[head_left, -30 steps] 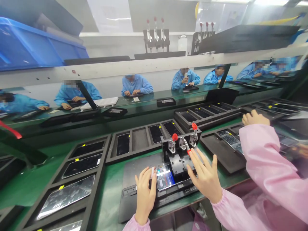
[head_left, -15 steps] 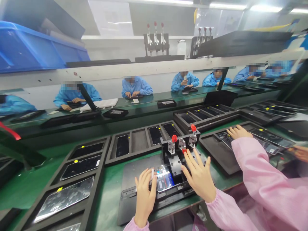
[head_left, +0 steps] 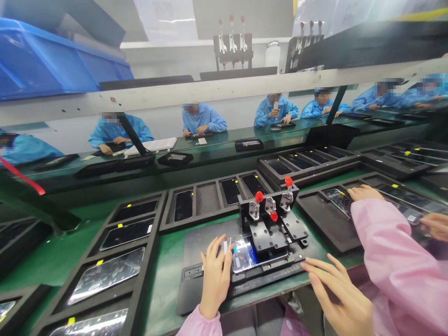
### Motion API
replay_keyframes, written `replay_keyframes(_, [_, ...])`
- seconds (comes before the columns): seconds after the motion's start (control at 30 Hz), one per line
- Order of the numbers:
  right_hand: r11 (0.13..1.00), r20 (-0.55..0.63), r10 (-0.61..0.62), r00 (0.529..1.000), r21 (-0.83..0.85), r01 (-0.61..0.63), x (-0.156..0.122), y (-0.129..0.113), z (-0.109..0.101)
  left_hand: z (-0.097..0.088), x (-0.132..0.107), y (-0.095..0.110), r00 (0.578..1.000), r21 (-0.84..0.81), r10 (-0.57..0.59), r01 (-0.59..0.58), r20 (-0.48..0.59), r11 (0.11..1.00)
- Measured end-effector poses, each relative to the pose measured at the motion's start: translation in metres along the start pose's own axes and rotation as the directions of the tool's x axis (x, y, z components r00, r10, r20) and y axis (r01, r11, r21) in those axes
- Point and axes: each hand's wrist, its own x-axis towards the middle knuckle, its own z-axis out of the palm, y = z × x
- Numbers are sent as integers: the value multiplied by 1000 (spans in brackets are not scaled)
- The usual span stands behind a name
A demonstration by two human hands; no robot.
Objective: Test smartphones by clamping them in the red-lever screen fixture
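**Near:** Qty 2 own hands, well apart. Left hand (head_left: 215,277) sits at the L edge of the phone, fingers curled, w/ a thin white strip (head_left: 224,245) at the fingertips; can't tell if it's gripped. Right hand (head_left: 338,298) is open, fingers spread, low by the bench edge, clear of the fixture.

**Item:** Qty 1 smartphone (head_left: 245,255), lying flat in the black metal fixture (head_left: 269,238), glossy face up, reflecting blue and white, on a dark base mat (head_left: 199,247). Fixture has 3 red-handled toggle clamps (head_left: 271,207), all standing up, none down on the phone.

**Mid:** Green bench mat (head_left: 164,289). Foam tray at L (head_left: 154,219), 4 phones visible. Foam tray behind fixture (head_left: 206,219), 3 phones, 1 bare slot. Foam tray at R (head_left: 325,228), phones w/ keypad-like glare, under a co-worker's hand (head_left: 366,192); co-worker's pink sleeve (head_left: 392,261) and 2nd hand (head_left: 436,226) alongside. Further tray (head_left: 308,170), approx 4 phones.

**Far:** Qty 7 co-workers in blue gowns (head_left: 201,119) along the opposite bench. Blue plastic bin (head_left: 52,60) up L. Qty 2 clamp sets (head_left: 233,49), 3 red handles each, on the far shelf.
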Motion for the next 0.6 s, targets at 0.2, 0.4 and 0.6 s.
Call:
replay_keyframes(0.2, [999,-10,30,999,28,-30,-13,4,-2,-2,0,1,1000,-14,11,-10,6,1000])
replay_keyframes(0.4, [990,-10,128,992,56,-127,-21,0,-3,0,-1,-2,1000,-60,2,-2,-1,998])
replay_keyframes(0.6, [978,-16,200,980,60,-199,-23,-4,2,3,0,-5,999,-80,14,-17,-40,997])
